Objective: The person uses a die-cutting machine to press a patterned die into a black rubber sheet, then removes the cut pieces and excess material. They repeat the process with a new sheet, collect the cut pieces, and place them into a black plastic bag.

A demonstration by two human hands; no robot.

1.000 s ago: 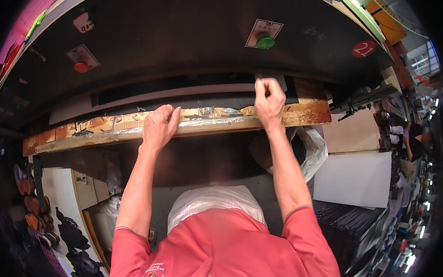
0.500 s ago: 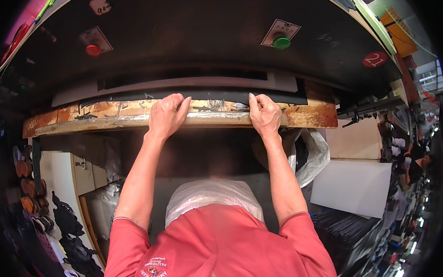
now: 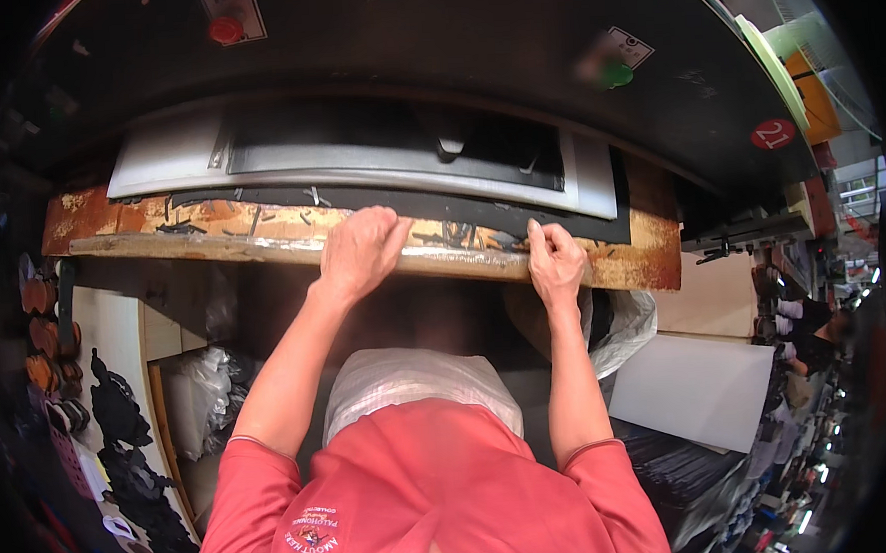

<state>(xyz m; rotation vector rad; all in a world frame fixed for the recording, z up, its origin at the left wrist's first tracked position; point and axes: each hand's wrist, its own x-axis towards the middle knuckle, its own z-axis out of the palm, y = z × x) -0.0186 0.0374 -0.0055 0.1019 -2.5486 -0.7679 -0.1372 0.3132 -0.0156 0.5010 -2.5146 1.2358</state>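
Observation:
My left hand (image 3: 361, 249) is closed at the near edge of a worn wooden board (image 3: 651, 228), its knuckles up and its thumb to the right. Farther right, my right hand (image 3: 560, 263) has its fingers curled at the same edge. Both lie by the front rim of a black sheet (image 3: 614, 202) on the board; whether they pinch it is hidden. On top of the sheet rests a pale metal-looking frame (image 3: 171, 156) around a dark rectangular middle (image 3: 397, 154). Thin dark scraps (image 3: 461, 235) litter the board between my hands.
Above the board spans a dark machine panel with a red button (image 3: 225, 30) and a green button (image 3: 616, 74). A white sheet (image 3: 689, 389) tops a dark stack at lower right. A pale sack (image 3: 631, 332) hangs beneath the board. Plastic bags (image 3: 204, 394) sit at left.
The view has tilted clockwise. More of the pale frame and its dark middle shows beneath the panel, more brightly lit. Both hands stay curled at the board's edge.

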